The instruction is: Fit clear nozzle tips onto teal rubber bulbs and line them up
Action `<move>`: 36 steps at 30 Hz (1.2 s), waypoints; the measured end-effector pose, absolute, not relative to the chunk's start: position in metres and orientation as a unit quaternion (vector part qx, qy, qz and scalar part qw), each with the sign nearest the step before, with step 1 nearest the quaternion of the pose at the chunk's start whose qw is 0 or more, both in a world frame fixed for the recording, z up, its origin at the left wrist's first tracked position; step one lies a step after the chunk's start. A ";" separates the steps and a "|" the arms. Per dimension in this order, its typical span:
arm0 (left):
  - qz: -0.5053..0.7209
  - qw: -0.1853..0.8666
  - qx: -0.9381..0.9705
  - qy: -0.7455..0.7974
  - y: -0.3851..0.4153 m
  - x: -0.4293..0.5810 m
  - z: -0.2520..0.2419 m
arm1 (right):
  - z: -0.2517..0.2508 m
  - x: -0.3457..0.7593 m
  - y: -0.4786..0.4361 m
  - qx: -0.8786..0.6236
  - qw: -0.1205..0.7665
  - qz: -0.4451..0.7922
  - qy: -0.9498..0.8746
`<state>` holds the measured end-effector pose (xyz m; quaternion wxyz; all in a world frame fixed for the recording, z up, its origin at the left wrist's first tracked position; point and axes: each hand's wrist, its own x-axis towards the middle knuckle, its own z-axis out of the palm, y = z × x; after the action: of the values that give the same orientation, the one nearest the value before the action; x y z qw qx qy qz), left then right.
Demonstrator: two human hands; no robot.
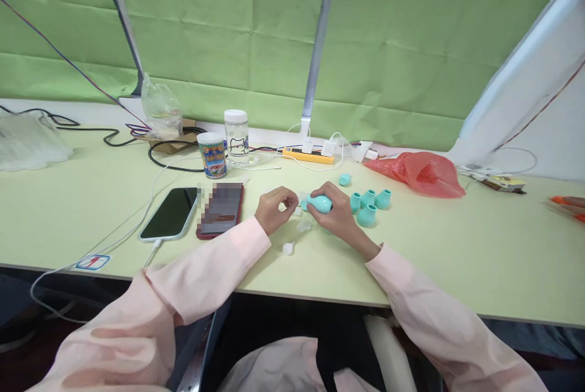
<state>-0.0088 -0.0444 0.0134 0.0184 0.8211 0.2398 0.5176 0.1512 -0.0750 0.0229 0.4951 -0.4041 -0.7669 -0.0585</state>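
My right hand point(337, 208) is closed around a turquoise vase-shaped piece point(320, 203), which lies on its side with the narrow neck toward the left. Just left of that neck, my left hand point(275, 209) is pinched, thumb against fingers; what it holds, if anything, is too small to make out. Below and between the hands lie small translucent pieces point(304, 225) and a white round piece with a thin tip point(288, 249). Several more turquoise vase-shaped pieces point(367, 216) stand close by, right of my right hand. One turquoise piece point(344, 180) lies farther back on its side.
Left of my hands lie a phone point(169, 214) on a white cable and a red-edged phone point(222, 210). Behind them stand a noodle cup point(212, 157) and a clear bottle point(236, 136). A yellow power strip point(308, 156) and red plastic bag point(420, 174) are at the back.
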 end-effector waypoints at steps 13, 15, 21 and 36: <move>0.168 -0.103 0.943 0.269 -0.033 -0.013 0.008 | 0.025 0.157 -0.071 -0.407 0.527 -0.100 -0.739; 0.208 -0.123 0.932 0.271 -0.040 -0.013 0.012 | 0.025 0.157 -0.071 -0.406 0.528 -0.100 -0.739; 0.171 -0.162 0.958 0.166 -0.065 -0.010 0.012 | 0.024 0.157 -0.074 -0.397 0.538 -0.090 -0.739; 0.117 -0.204 0.900 0.368 -0.033 -0.008 0.005 | 0.029 0.155 -0.079 -0.374 0.527 -0.048 -0.761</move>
<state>-0.0080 -0.0333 0.0053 -0.2042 0.8996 0.3678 0.1174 0.1553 -0.0792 0.0292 0.5273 -0.3741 -0.7613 -0.0482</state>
